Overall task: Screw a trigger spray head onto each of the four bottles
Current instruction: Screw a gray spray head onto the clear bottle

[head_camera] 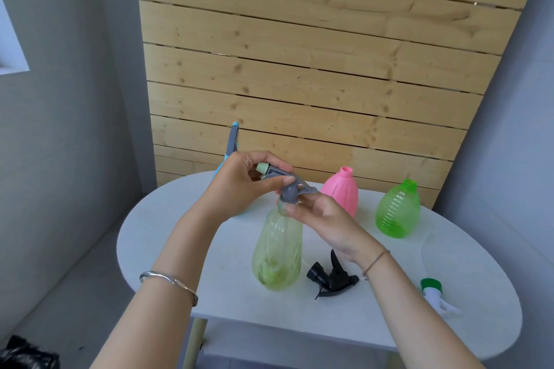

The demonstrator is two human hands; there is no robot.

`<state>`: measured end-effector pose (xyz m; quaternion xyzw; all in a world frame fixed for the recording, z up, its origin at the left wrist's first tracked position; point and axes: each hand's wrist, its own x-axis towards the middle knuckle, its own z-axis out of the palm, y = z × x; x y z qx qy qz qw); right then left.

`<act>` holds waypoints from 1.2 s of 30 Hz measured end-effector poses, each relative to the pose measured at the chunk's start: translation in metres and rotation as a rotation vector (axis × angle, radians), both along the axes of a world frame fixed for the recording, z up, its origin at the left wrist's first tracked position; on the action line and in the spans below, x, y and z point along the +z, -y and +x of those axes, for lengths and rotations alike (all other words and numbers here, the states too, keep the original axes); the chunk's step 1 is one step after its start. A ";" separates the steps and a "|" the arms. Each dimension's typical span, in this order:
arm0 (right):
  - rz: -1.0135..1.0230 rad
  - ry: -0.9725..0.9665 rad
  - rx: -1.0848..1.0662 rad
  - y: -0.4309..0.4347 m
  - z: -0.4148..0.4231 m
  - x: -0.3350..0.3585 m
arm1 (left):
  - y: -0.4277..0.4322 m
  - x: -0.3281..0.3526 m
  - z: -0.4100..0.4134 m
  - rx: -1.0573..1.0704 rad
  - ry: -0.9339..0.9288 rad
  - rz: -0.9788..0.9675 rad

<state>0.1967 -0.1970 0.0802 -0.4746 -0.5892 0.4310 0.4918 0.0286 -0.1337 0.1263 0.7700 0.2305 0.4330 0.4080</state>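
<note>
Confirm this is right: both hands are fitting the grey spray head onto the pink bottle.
Not right. The head view shows both hands fitting the grey spray head onto the pale green bottle; the pink bottle stands untouched behind.

white oval table (168,219) before pine plank panel (314,54), grey walls (69,129).

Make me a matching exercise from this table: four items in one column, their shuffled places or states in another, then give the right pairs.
1. pink bottle
2. black spray head
3. grey spray head
4. bright green bottle

A. held in both hands on the pale green bottle
B. standing farthest right, neck open
C. lying on the table
D. standing behind the right hand, neck open

Pairs: 1-D, 2-C, 3-A, 4-B
</note>
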 end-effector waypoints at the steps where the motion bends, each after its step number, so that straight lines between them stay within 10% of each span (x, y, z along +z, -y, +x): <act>1: -0.012 -0.010 0.020 0.002 0.002 0.001 | 0.000 0.000 0.000 0.001 -0.005 0.012; 6: 0.091 0.011 -0.231 -0.001 -0.013 -0.008 | 0.002 0.002 0.000 -0.008 -0.016 0.045; 36: 0.053 -0.153 -0.134 0.004 -0.017 -0.007 | 0.004 0.003 -0.001 -0.003 -0.039 0.040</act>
